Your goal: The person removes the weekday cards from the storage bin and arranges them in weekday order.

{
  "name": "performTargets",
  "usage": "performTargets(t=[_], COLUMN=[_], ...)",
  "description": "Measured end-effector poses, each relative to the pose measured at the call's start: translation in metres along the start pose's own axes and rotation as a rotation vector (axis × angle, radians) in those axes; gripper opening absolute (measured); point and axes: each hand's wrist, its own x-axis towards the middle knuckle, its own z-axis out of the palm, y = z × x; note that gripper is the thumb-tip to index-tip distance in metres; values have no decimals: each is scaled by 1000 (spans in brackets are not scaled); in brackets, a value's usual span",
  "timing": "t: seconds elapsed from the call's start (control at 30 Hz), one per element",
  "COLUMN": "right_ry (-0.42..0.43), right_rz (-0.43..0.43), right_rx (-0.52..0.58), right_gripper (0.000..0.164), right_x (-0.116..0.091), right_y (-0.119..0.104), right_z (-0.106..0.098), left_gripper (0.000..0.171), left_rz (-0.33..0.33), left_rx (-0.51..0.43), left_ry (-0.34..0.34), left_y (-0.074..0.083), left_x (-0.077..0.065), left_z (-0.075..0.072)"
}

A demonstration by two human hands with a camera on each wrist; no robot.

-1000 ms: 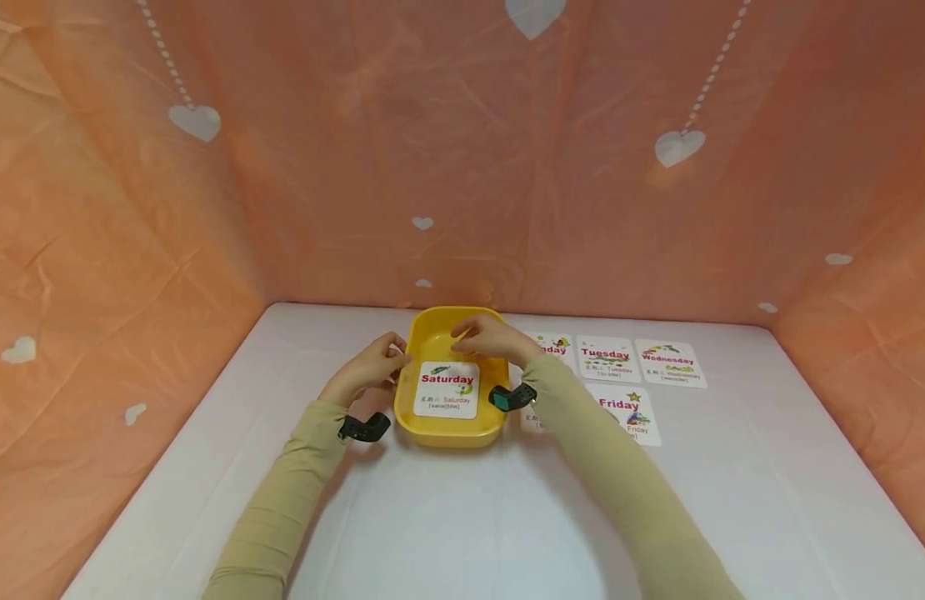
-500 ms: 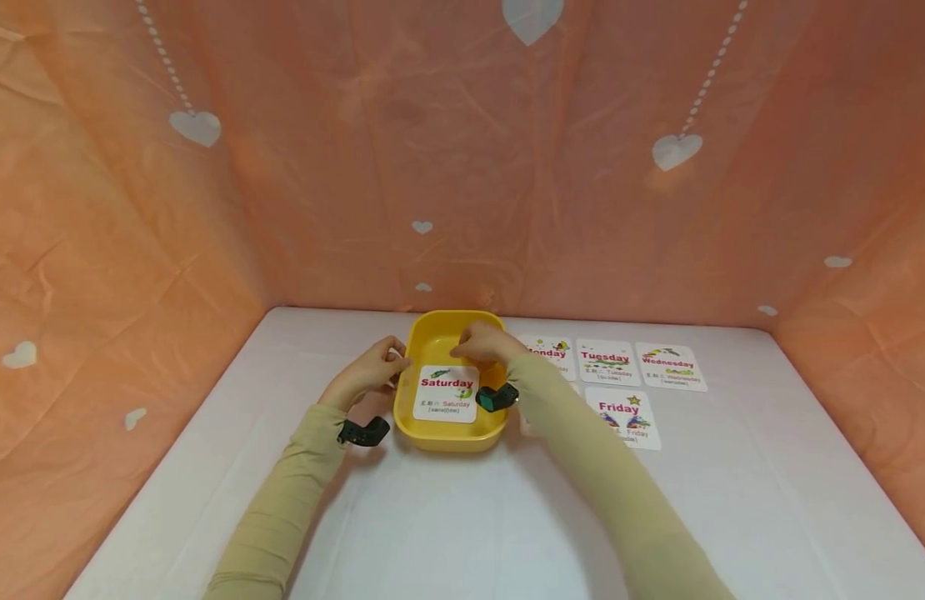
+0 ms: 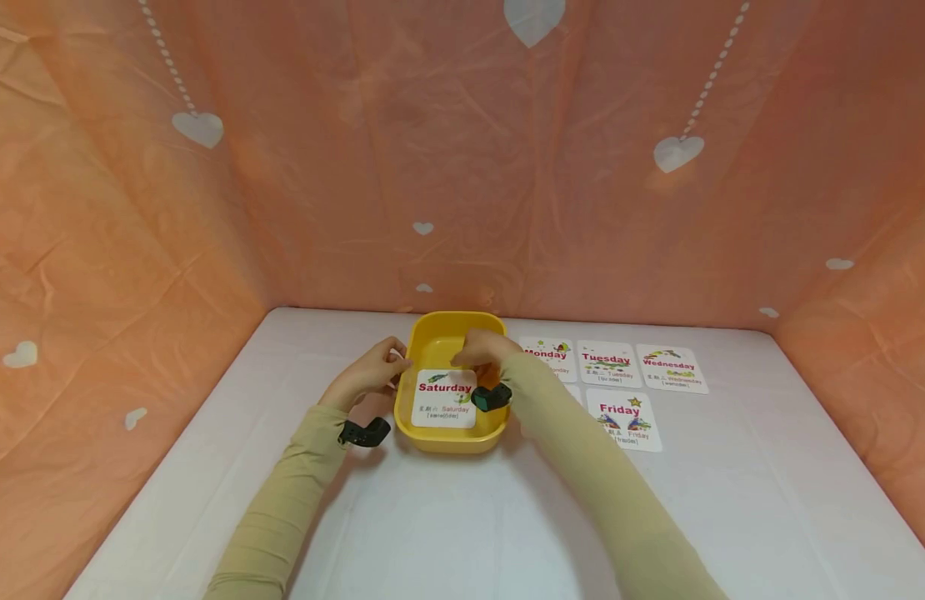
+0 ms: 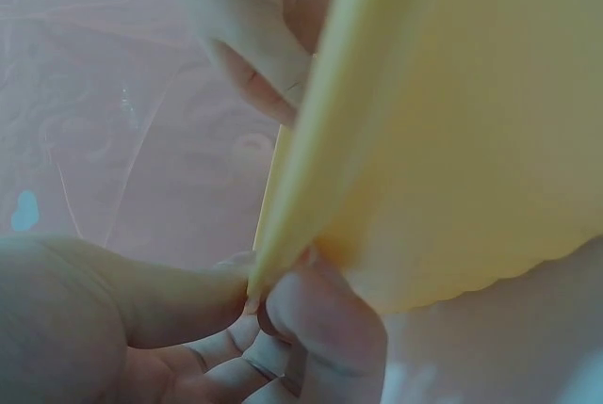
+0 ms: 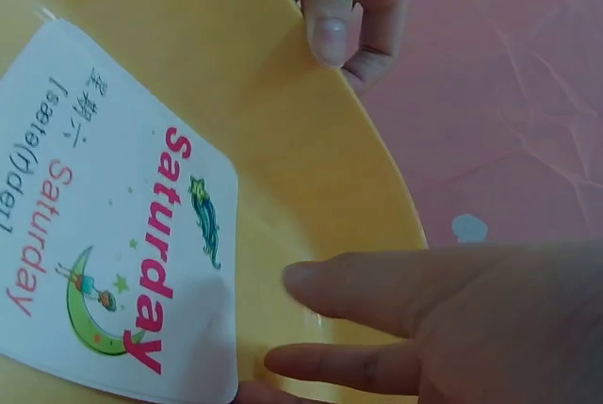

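The yellow plastic tray (image 3: pixel 451 446) stands on the table with a white "Saturday" card (image 3: pixel 443 400) lying inside it, face up. My left hand (image 3: pixel 368 371) pinches the tray's left rim between thumb and fingers, as the left wrist view shows with the yellow wall (image 4: pixel 471 140). Inside the tray, my right hand (image 3: pixel 485 348) reaches down at the card's far edge. In the right wrist view its thumb and fingers (image 5: pixel 349 366) are extended and spread apart, and one fingertip is at the card's corner. Nothing is gripped between them.
Right of the tray lie the Monday (image 3: pixel 545 354), Tuesday (image 3: pixel 608 364), Wednesday (image 3: pixel 671 368) and Friday (image 3: pixel 623 419) cards. Another card in the front row is mostly hidden by the right arm. Orange cloth (image 3: pixel 462 167) with white hearts walls the table's back and sides.
My right hand has moved lower into the tray, toward the Saturday card, and its forearm has shifted left. The Saturday card has moved slightly nearer and left. My left hand keeps its place.
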Motion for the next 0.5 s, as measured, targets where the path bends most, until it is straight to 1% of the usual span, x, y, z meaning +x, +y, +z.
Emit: performTargets(t=[0.13,0.23,0.33,0.5], right_ry=[-34,-25,7,80], right_rz=[-29,-68,-99,-138], right_rx=[0,-18,-34,-11], right_gripper=[19,18,22,19], right_x=[1,0,-3,-7], right_y=[2,2,2,1], right_z=[0,-1,-2,-6], left_gripper=[22,22,22,22], left_rz=[-2,1,3,9], left_rx=[3,5,0,-5], left_ry=[2,-1,-5,-16], left_y=[0,0,-1,-3], left_x=[1,1,1,2], left_z=[0,0,0,-1])
